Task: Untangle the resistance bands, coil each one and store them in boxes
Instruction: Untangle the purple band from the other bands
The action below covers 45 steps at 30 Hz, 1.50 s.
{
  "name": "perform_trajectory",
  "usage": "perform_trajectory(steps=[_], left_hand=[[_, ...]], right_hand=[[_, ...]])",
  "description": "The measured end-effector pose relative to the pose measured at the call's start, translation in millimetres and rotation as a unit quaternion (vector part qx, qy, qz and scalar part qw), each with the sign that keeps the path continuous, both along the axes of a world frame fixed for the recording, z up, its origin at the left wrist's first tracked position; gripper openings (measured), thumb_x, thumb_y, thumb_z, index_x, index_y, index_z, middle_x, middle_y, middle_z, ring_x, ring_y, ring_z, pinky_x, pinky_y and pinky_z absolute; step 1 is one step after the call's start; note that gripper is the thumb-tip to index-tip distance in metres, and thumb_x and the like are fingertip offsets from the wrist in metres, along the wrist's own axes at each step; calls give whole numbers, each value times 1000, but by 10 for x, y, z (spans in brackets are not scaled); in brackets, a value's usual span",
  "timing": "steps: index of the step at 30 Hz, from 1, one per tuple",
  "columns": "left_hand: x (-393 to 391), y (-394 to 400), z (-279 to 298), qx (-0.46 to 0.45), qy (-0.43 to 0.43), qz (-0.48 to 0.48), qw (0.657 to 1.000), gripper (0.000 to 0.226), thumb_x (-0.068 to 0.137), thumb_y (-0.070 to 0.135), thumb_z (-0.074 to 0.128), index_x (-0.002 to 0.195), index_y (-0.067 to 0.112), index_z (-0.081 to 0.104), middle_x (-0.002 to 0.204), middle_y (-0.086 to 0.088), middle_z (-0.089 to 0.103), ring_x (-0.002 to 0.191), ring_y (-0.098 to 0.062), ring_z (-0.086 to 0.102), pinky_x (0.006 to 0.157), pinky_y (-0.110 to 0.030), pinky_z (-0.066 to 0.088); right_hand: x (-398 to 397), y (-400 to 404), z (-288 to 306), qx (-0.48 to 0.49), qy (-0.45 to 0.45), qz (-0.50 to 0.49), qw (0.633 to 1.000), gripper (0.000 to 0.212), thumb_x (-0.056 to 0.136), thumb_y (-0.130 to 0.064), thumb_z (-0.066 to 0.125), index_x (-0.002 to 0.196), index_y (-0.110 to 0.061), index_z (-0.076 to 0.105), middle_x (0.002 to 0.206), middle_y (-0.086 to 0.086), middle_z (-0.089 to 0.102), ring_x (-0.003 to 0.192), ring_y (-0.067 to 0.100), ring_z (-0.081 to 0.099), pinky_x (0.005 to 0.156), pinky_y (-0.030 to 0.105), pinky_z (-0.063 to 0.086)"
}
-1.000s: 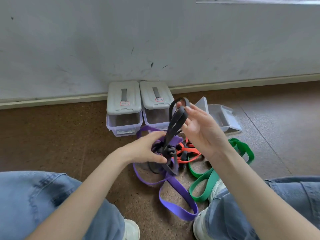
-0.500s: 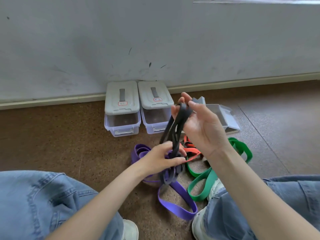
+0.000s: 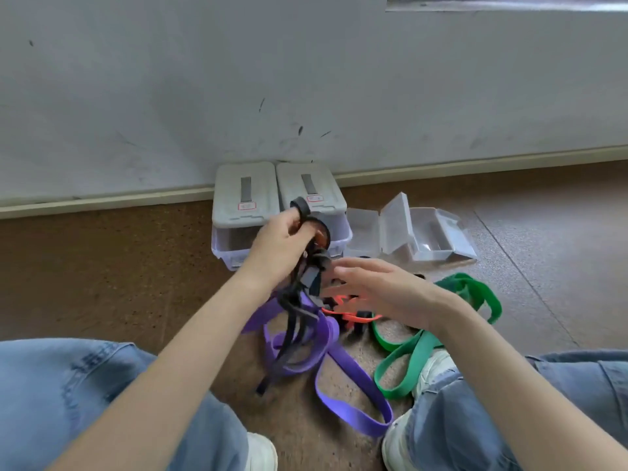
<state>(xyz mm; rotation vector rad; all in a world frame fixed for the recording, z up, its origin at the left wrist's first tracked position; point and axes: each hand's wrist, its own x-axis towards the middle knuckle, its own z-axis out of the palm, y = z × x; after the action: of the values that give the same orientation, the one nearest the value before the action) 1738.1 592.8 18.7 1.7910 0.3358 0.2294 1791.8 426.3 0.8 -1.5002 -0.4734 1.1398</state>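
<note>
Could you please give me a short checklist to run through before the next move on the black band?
1. Left hand grips the black band at its top: ok.
2. Right hand has a hold on the band: not ok; its fingers are extended beside the knot and seem to hold nothing.
3. Black band free of the purple band: not ok; its strands hang through the purple loops.
4. Orange band separated from the black one: cannot tell; the right hand hides where they meet.
5. Clear box open to receive a coil: ok.
6. Two grey-lidded boxes open: not ok; lids on.
</note>
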Motion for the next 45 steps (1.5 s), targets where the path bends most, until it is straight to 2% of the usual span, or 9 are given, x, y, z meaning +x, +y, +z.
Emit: perform_trajectory(steps=[11, 16, 21, 26, 30, 34, 38, 41, 45], left_hand=[[-7, 43, 155, 86, 27, -24, 996, 18, 91, 38, 55, 82, 25, 65, 81, 1, 71, 76, -18, 69, 73, -42, 58], [-82, 180, 118, 84, 78, -50, 992, 10, 85, 31, 66, 78, 24, 68, 69, 5, 69, 61, -8, 64, 42, -17, 44], [-54, 340, 110, -16, 67, 56, 996, 22, 94, 18, 53, 77, 8, 61, 54, 3, 58, 39, -1, 45, 39, -15, 38], [-53, 354, -73, 313, 224, -40, 922, 54, 87, 37, 60, 130, 10, 43, 128, -10, 48, 114, -24, 50, 93, -34, 42], [-95, 89, -239, 222, 170, -207, 938, 82, 78, 45, 69, 145, 31, 24, 152, 9, 21, 139, -9, 17, 111, -32, 24], [-120, -45, -368, 64, 89, -202, 973, 4, 91, 14, 58, 90, 13, 62, 96, -6, 70, 91, -16, 65, 89, -30, 49], [-60, 71, -40, 31, -36, -83, 995, 25, 96, 13, 48, 72, 14, 55, 55, 6, 61, 53, -7, 57, 63, -25, 48], [7, 45, 345, -94, -157, -85, 979, 24, 97, 20, 44, 75, 15, 52, 50, 9, 51, 44, -3, 46, 51, -16, 45], [10, -83, 447, -236, -139, -92, 957, 22, 98, 13, 40, 78, 12, 50, 56, 8, 50, 50, -5, 45, 56, -19, 48]], right_hand=[[-26, 104, -20, 63, -23, -70, 995, 45, 76, -28, 70, 117, -13, 58, 112, 8, 69, 106, 27, 64, 87, 36, 52], [49, 70, 61, 49, -75, -232, 969, 11, 86, -3, 54, 85, -8, 65, 70, 6, 57, 52, 11, 45, 48, 19, 33], [139, -36, 245, 87, 3, -290, 953, 8, 83, -19, 42, 79, -12, 46, 55, -3, 36, 49, 10, 31, 47, 20, 29], [92, -22, 414, 243, 125, -269, 924, 17, 74, -20, 47, 87, -10, 45, 69, 5, 44, 69, 18, 51, 72, 32, 55], [8, 33, 510, 351, 175, -207, 896, 19, 68, -19, 53, 82, -10, 45, 65, 5, 49, 64, 21, 55, 79, 39, 54], [57, 26, 562, 406, 181, -245, 862, 12, 77, -16, 49, 84, -6, 50, 66, 7, 54, 68, 22, 58, 85, 43, 52], [246, -66, 400, 294, 106, -355, 881, 11, 91, -17, 48, 90, -7, 53, 79, 8, 61, 83, 23, 62, 89, 36, 53], [229, -74, 295, 145, -69, -157, 974, 36, 86, -32, 58, 115, -11, 55, 117, 7, 63, 101, 6, 63, 88, 22, 51], [-127, 204, 103, 17, -194, 39, 980, 44, 83, -25, 68, 125, -18, 55, 118, -6, 64, 95, 3, 64, 85, 23, 49]])
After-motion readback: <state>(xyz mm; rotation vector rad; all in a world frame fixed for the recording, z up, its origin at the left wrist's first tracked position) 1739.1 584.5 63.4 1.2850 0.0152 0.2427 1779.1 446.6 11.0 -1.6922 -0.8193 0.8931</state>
